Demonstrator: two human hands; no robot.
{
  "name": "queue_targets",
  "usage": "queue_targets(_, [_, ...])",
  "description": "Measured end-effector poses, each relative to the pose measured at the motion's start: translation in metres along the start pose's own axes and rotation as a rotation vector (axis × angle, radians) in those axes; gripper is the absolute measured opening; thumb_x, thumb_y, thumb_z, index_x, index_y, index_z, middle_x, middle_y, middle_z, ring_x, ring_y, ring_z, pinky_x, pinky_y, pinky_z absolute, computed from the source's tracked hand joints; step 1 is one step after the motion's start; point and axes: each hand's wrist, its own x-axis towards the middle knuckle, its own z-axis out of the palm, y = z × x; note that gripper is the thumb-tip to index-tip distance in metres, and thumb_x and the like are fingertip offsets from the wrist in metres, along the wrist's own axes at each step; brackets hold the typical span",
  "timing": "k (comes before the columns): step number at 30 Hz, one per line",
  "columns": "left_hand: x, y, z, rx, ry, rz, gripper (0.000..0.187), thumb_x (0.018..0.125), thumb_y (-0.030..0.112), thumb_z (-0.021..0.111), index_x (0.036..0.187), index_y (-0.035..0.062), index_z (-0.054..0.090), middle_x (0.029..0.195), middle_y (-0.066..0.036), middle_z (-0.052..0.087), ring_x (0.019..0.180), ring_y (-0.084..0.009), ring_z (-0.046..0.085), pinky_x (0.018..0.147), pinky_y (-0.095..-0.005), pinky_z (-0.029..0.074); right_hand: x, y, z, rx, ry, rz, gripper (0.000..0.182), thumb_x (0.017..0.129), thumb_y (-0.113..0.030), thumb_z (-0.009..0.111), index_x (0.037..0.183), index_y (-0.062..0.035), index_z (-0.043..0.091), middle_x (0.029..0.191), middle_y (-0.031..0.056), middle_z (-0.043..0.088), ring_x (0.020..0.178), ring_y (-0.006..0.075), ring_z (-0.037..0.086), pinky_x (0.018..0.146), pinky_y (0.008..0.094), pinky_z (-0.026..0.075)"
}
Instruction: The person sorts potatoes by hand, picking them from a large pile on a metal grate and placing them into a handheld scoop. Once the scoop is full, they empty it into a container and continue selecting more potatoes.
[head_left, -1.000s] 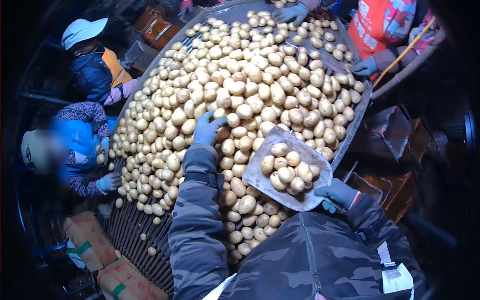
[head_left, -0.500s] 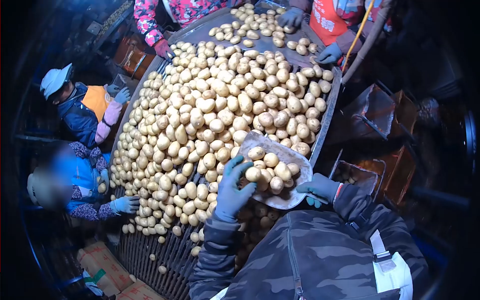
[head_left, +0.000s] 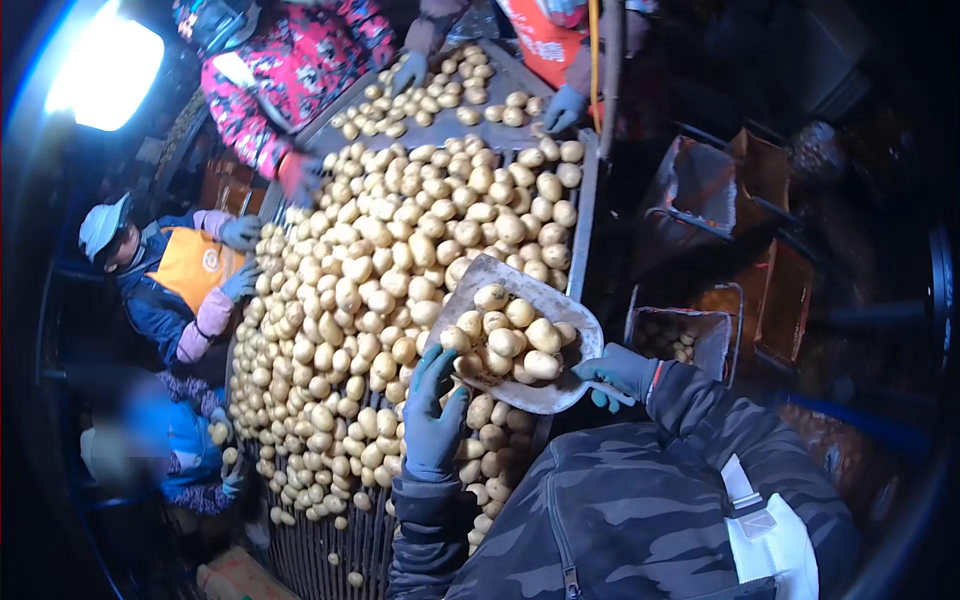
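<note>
A worn white scoop [head_left: 552, 400] heaped with pale potatoes [head_left: 505, 343] is held low over the front right of the potato pile [head_left: 370, 270]. My right hand [head_left: 615, 373], in a grey-blue glove, is wrapped round the scoop's handle. On the scoop's left side is my left hand [head_left: 434, 425], gloved too, with its thumb and fingers apart. Its fingertips are right at the scoop's edge, beside the leftmost potato in the load.
The pile lies on a slatted metal table [head_left: 330, 540]. Co-workers in gloves stand along its left side and far end. Metal-framed bins [head_left: 700, 180] stand to the right, one [head_left: 683, 340] holding potatoes. A cardboard box [head_left: 245, 578] is at lower left.
The view has swung, and a bright lamp now shows at upper left. The scoop carries more potatoes than before. My left hand has stayed at its side; co-workers' hands have shifted.
</note>
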Motion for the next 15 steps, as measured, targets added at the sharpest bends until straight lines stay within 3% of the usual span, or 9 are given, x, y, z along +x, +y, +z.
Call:
queue_targets(3, [0.012, 0.006, 0.010, -0.057, -0.037, 0.030, 0.055, 0.089, -0.004, 0.066, 0.142, 0.0045, 0.061, 0.146, -0.013, 0.057, 0.127, -0.0201, 0.060, 0.101, -0.0327, 0.053, -0.006, 0.013, -0.013, 0.048, 0.034, -0.023, 0.046, 0.092, -0.044, 0.074, 0.090, 0.0018, 0.076, 0.068, 0.0158, 0.069, 0.045, 0.0242, 0.063, 0.042, 0.0361, 0.053])
queue_targets(9, [0.035, 0.027, 0.040, -0.085, -0.123, 0.022, 0.054, 0.088, -0.007, 0.066, 0.141, 0.0011, 0.061, 0.140, -0.013, 0.061, 0.122, -0.0198, 0.063, 0.101, -0.0333, 0.054, -0.020, 0.045, -0.042, 0.222, 0.151, -0.095, 0.048, 0.091, -0.047, 0.076, 0.089, 0.0010, 0.073, 0.069, 0.0164, 0.070, 0.044, 0.0254, 0.063, 0.040, 0.0365, 0.052])
queue_targets(15, [0.047, -0.011, 0.070, -0.150, -0.176, 0.005, 0.055, 0.090, -0.004, 0.068, 0.144, 0.0016, 0.058, 0.141, -0.010, 0.061, 0.124, -0.0190, 0.062, 0.098, -0.0299, 0.053, -0.050, 0.064, -0.069, 0.447, 0.240, -0.180, 0.039, 0.095, -0.039, 0.073, 0.095, 0.0000, 0.073, 0.065, 0.0122, 0.067, 0.043, 0.0221, 0.061, 0.037, 0.0339, 0.051])
